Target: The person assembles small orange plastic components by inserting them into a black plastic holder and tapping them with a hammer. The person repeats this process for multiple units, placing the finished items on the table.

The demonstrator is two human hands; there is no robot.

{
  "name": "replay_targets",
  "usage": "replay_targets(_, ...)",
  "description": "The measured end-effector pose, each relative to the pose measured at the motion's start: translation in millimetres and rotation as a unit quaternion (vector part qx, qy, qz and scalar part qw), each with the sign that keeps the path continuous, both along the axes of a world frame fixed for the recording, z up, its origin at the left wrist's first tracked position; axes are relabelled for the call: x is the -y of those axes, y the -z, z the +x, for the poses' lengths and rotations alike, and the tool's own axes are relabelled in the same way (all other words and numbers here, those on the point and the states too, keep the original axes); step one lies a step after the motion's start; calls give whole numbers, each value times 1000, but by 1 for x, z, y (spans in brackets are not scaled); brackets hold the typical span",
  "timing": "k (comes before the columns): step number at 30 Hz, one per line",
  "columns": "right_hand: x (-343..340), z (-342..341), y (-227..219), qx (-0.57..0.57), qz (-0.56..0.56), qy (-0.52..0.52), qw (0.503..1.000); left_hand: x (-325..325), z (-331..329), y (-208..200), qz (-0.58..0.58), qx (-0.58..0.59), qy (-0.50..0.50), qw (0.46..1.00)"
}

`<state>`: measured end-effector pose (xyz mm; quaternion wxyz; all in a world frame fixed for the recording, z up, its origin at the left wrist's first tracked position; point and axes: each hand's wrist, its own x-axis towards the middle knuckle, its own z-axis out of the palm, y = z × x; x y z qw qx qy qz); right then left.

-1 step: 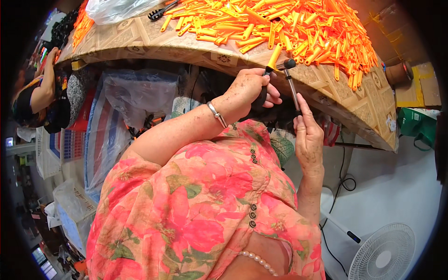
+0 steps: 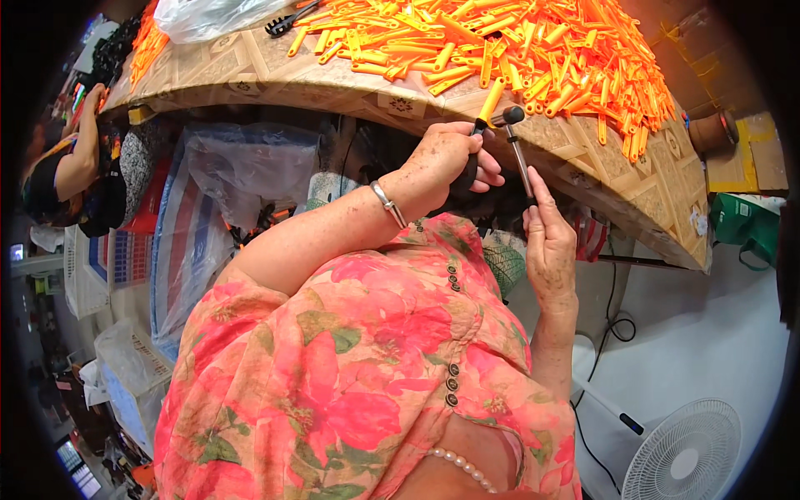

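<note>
My left hand (image 2: 446, 162) is closed round the black part of a utensil (image 2: 492, 100), whose orange handle points up past the table edge. Most of the black part is hidden in the palm, so its shape does not show. In my right hand (image 2: 550, 242) is a small mallet (image 2: 519, 154) with a metal shaft and a black rounded head. The mallet's head is right beside the lower end of the orange handle, and appears to touch it. Both hands are in front of the near edge of the table (image 2: 333, 96).
A large pile of orange handles (image 2: 533, 50) covers the table's far side. A black slotted utensil (image 2: 283, 23) lies by a clear plastic bag (image 2: 212, 18). A white fan (image 2: 683, 458) and a dark cable (image 2: 612, 325) are at lower right. Another person's arm (image 2: 79, 154) shows at far left.
The mallet's head has shifted very slightly left, closer to the orange handle, along with my right hand. My left hand stays nearly still.
</note>
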<state>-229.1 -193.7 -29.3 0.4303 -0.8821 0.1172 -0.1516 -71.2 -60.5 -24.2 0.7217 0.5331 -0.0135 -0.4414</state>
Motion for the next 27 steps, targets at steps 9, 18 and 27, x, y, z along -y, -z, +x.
replay_targets(9,-2,9,4,89,-52,-6,995,2,0,-3,9,-2,-9,1000)
replay_targets(18,-5,12,0,60,-48,-11,997,4,-1,-4,16,6,-20,1000)
replay_targets(27,-4,16,-7,54,-78,-24,995,6,-3,-6,10,1,-32,999)
